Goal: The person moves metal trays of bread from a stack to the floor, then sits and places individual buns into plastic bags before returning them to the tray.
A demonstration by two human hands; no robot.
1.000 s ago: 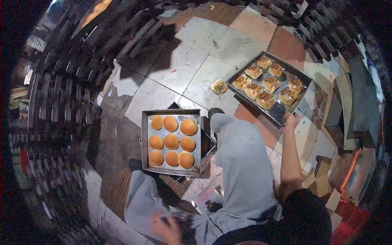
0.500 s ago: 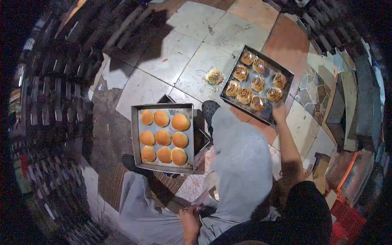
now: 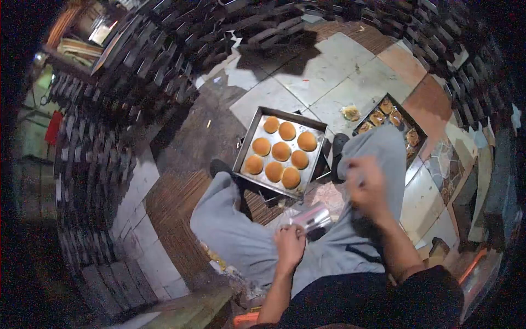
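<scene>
My left hand lies over my lap, its fingers closed on the edge of shiny clear plastic packaging. Above my right knee, my right hand is smeared by motion; I cannot tell whether its fingers hold anything. In front of me stands a square metal tray with several plain golden buns on it. To the right, partly hidden behind my knee, a second metal tray carries wrapped buns with dark markings on top.
One wrapped bun lies on the tiled floor between the trays. Another dark tray shows beneath the plain bun tray. Stacks of dark trays line the left and far sides. A wooden edge is at the lower left.
My right hand has left the wrapped bun tray and come back over my knee. My left hand now shows the shiny plastic raised over my lap. The view has swung left.
</scene>
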